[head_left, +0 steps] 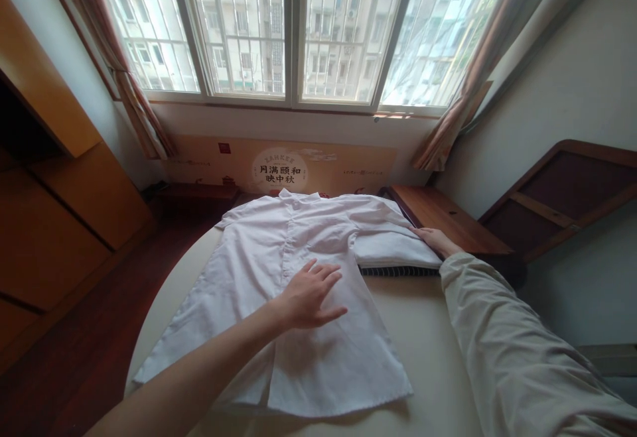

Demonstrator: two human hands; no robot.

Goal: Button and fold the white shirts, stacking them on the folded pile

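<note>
A white short-sleeved shirt (318, 225) lies spread front side up, its collar toward the window and its hem toward me. My left hand (313, 294), palm down with the fingers spread, is over the middle of the shirt front and holds nothing. At the right, my right hand (438, 241) is closed at the outer edge of the shirt's sleeve; part of its fingers is hidden. Beneath that sleeve lies folded white cloth, with a dark striped cloth (398, 270) showing below it.
The shirt lies on a round cream table (432, 331). A brown wooden cabinet (448, 218) stands beyond it to the right, near a folded wooden frame (557, 198) against the wall. Orange cupboards (74, 205) are on the left, and a barred window (293, 32) is ahead.
</note>
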